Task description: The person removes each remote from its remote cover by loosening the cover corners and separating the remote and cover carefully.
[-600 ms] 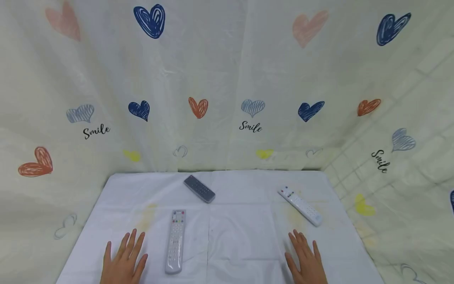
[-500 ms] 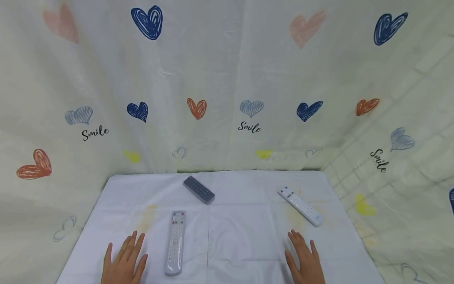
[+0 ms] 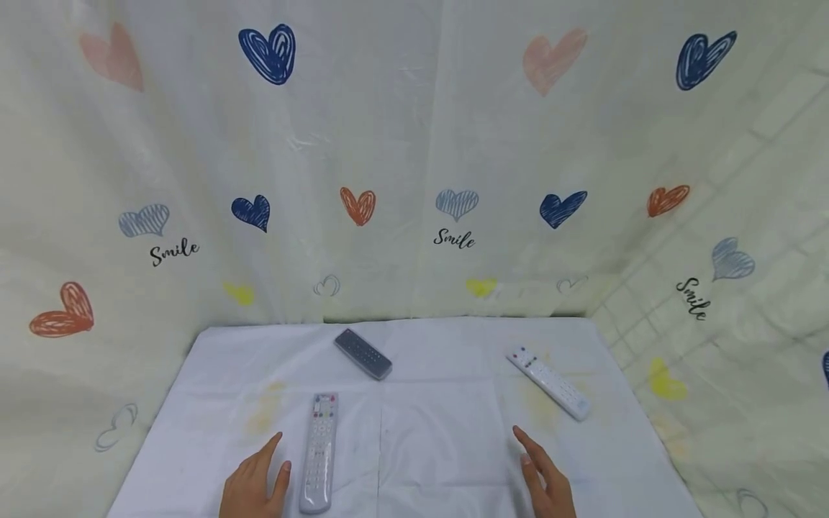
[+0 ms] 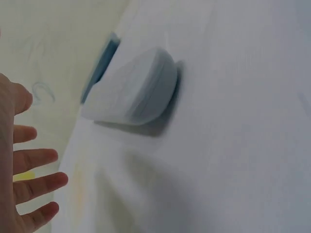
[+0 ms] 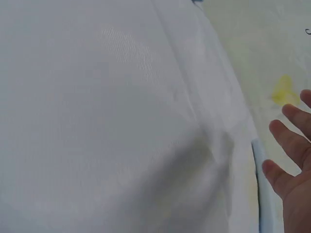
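Note:
My left hand [image 3: 254, 480] is just left of a long grey remote control [image 3: 319, 453], holding nothing, with thumb and index finger stretched forward. The blunt near end of this remote control [image 4: 146, 90] looms large in the left wrist view, the fingers [image 4: 41, 188] spread apart beside it. My right hand [image 3: 547, 482] hovers at the front right, empty, its fingers [image 5: 289, 141] extended. Beyond it a white remote control [image 3: 549, 383] lies slanted on the cloth. A dark grey remote control [image 3: 364, 354] lies slanted near the back edge, left of the middle.
A white cloth [image 3: 440, 432] with fold lines and faint yellow patches covers the table. Behind it and along the sides hangs a pale sheet [image 3: 401, 129] printed with hearts and "Smile".
Both hands have turned from palms down to palms facing inward. The left hand has shifted right, nearer the long grey remote control. The remote controls lie as before; the head view has tilted slightly up.

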